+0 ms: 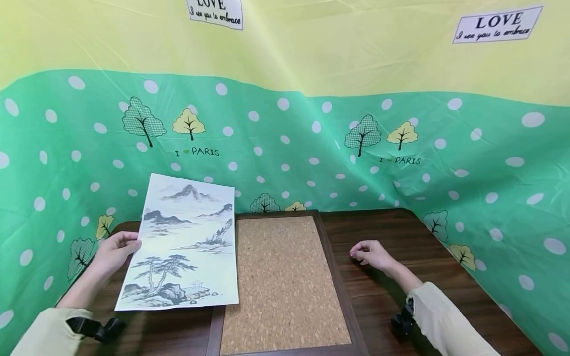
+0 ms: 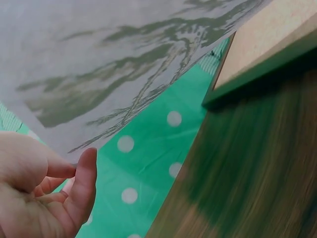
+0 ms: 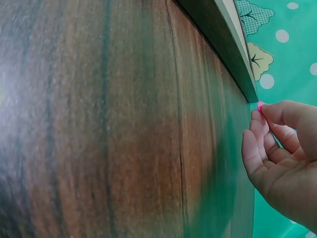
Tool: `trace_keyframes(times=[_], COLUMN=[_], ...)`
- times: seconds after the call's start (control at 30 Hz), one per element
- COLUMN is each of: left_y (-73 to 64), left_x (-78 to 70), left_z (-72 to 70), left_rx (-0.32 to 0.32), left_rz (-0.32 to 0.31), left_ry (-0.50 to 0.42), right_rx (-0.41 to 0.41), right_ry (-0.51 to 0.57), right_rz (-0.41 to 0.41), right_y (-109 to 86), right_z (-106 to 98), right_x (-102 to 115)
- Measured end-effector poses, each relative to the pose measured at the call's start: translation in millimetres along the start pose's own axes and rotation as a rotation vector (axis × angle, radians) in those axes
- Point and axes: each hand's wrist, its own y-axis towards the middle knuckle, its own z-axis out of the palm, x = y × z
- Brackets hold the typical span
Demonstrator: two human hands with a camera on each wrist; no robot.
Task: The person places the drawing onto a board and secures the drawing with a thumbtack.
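Note:
My left hand (image 1: 115,253) pinches the left edge of a sheet of paper (image 1: 209,269) printed with a grey ink landscape of mountains and pines. The sheet is held up at a tilt, and its right edge overlaps the frame of a corkboard (image 1: 280,277) in the head view. In the left wrist view, thumb and finger meet at the paper's edge. To the right of the board, my right hand (image 1: 373,254) is held over the table with thumb and forefinger together. A small pink piece (image 3: 260,106) shows between those fingertips, mostly hidden by them.
The corkboard has a raised dark wooden frame (image 1: 331,267) and lies on a dark wood-grain table (image 1: 383,225). Behind and at both sides hangs a green and yellow cloth (image 1: 285,153) with dots and trees. Each wrist carries a black camera (image 1: 403,319).

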Motion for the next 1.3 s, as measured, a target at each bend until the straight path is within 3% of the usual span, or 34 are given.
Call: trace_keyframes(times=[0.07, 0.23, 0.33, 0.43, 0.57, 0.63, 0.73, 0.83, 1.03, 1.3], left_y=[15.9, 67.5, 78.0, 67.8, 30.5, 9.1, -13.2, -22.4, -31.6, -48.4], left_x=[16.6, 75.1, 82.1, 61.9, 5.9, -25.8, -59.2, -72.4, -82.3, -89.4], left_z=[9.6, 46.6, 69.0, 84.8, 95.2, 99.8, 111.3, 125.9, 151.9, 177.0], left_rx=[-0.033, -0.106, -0.094, -0.073, -0.021, -0.003, -0.001, 0.006, 0.025, 0.029], left_rz=[-0.008, 0.020, 0.029, 0.031, 0.060, 0.055, 0.027, -0.016, -0.075, -0.043], left_ry=[-0.025, -0.105, -0.168, -0.277, -0.406, -0.427, -0.424, -0.438, -0.447, -0.441], right_rx=[0.009, 0.011, 0.018, 0.033, 0.039, 0.039, 0.041, 0.040, 0.042, 0.040], right_ry=[-0.002, -0.004, 0.009, 0.014, 0.021, 0.028, 0.034, 0.038, 0.028, 0.023], right_rz=[-0.010, -0.043, -0.051, -0.056, -0.055, -0.051, -0.051, -0.049, -0.050, -0.056], right_y=[0.7, 4.3, 6.6, 7.5, 8.3, 8.9, 10.1, 11.0, 10.9, 9.4], right_z=[1, 2, 4, 4, 6, 6, 7, 7, 7, 8], right_x=[2, 6, 9, 11, 12, 12, 12, 11, 9, 8])
